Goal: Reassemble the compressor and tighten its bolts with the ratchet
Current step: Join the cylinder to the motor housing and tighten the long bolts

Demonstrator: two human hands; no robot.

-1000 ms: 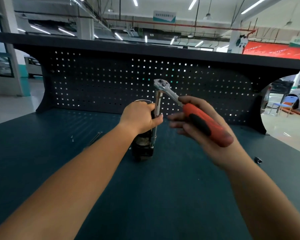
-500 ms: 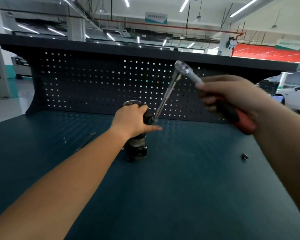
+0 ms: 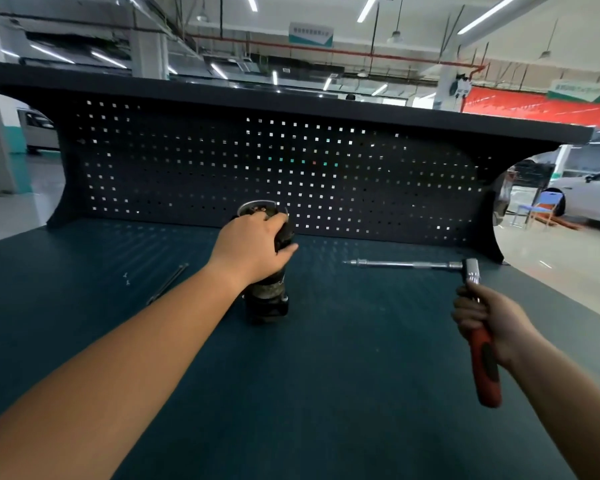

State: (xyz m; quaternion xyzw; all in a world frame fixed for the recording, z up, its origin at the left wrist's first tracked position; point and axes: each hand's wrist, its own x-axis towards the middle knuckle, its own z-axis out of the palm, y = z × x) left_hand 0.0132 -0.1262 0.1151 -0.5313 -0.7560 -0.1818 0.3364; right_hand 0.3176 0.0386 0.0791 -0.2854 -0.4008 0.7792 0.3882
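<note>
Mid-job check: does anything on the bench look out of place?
The ratchet, in the right hand, has its extension bar pointing sideways along the bench, off the compressor that the left hand grips. Thin rods lie loose left of it.

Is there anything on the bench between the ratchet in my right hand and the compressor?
Nothing visible. Only bare bench lies between the extension bar on the ratchet and the compressor. The left hand grips the compressor's top, thumb on the side facing the ratchet.
</note>
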